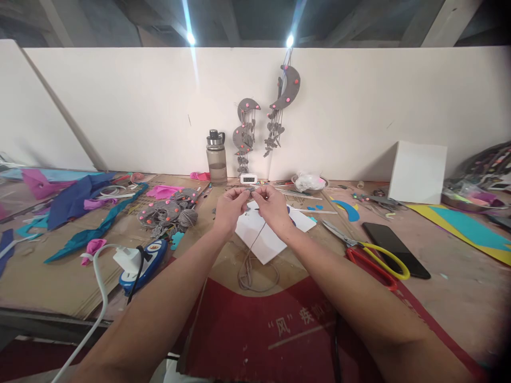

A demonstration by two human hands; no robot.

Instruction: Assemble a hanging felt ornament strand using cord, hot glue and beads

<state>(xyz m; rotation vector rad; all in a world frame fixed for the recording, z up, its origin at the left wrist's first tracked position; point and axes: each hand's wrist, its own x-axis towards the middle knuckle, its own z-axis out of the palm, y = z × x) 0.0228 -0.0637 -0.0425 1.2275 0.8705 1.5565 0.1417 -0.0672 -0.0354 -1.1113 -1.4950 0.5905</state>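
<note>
Above the white sheet [261,242], my left hand [232,210] and my right hand [274,209] meet, fingertips pinched on a small grey piece [250,189]. It looks like felt, but the fingers cover most of it. A thin grey yarn [258,233] runs down from near my right hand, across the sheet, to a loose coil [248,276] on the cardboard. Partly behind my right wrist, something dark blue lies on the sheet. Scissors [353,244] with red and yellow handles rest to the right of my forearm.
A phone [395,249] lies beyond the scissors. At left are grey felt moons with yarn [167,213], a power strip [147,263] with a cable, and coloured cloth [96,223]. Behind stand a bottle [216,159] and small clock [248,179]; moon hangings [289,88] hang on the white panel.
</note>
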